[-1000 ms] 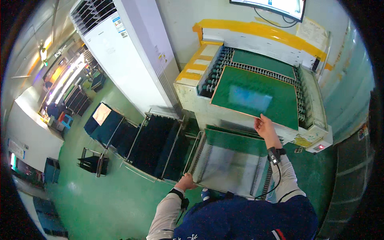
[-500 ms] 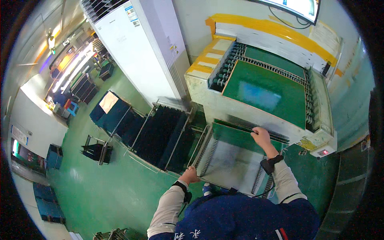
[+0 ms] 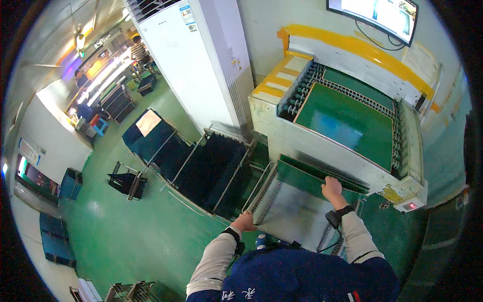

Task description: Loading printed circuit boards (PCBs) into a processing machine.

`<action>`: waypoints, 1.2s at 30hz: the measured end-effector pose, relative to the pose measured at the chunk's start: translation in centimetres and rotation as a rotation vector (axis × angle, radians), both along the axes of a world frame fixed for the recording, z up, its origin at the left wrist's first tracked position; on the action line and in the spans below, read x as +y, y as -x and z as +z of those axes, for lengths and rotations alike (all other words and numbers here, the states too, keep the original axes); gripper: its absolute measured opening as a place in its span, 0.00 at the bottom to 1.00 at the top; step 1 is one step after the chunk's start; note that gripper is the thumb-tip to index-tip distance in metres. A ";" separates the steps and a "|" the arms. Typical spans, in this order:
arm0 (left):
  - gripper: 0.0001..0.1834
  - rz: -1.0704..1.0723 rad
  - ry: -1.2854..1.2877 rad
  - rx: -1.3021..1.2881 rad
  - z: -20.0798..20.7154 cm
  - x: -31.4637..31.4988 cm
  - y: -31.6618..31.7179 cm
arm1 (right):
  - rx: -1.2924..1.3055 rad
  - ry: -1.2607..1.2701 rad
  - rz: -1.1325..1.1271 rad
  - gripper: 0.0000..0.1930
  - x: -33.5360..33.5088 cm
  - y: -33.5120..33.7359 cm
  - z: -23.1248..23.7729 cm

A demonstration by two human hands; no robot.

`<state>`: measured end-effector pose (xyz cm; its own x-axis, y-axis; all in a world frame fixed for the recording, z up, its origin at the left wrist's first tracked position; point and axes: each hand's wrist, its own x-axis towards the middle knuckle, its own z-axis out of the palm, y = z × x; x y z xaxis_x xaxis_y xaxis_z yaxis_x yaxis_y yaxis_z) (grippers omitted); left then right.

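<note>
A metal rack (image 3: 294,216) with coiled, slotted sides stands in front of me, with several thin green boards upright at its far end. My left hand (image 3: 244,221) is closed around the rack's near left corner. My right hand (image 3: 332,189) pinches the top edge of a green board (image 3: 297,174) standing in the rack. Behind this board, a dark gap separates it from others close to the machine. Just beyond the rack, a roller conveyor machine (image 3: 271,113) carries a large green panel (image 3: 347,131) flat on its rollers.
Left of the rack stand racks packed with dark boards (image 3: 211,161), one with a pale sheet (image 3: 148,122) on top. A tall white cabinet unit (image 3: 196,65) rises behind them. A smaller rack (image 3: 128,180) stands on the green floor. A screen (image 3: 377,15) hangs above; people sit far left.
My right hand has drawn the board's top edge slightly toward me, and the gap behind it looks wider. The left hand stays on the rack corner. The whole view has shifted a little.
</note>
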<state>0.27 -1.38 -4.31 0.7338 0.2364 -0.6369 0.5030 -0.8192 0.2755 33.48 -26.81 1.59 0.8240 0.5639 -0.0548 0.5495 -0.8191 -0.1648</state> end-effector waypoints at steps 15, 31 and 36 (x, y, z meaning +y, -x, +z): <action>0.45 0.039 0.016 -0.065 -1.9 0.5 0.6 | -0.067 0.094 -0.036 0.09 0.6 -0.3 -1.8; 0.50 -0.023 0.067 -0.012 0.5 0.8 0.0 | -0.138 0.109 -0.072 0.10 1.0 0.1 -1.1; 0.53 -0.073 0.071 -0.015 -1.3 1.2 0.2 | -0.147 0.091 -0.073 0.10 1.0 0.3 -1.3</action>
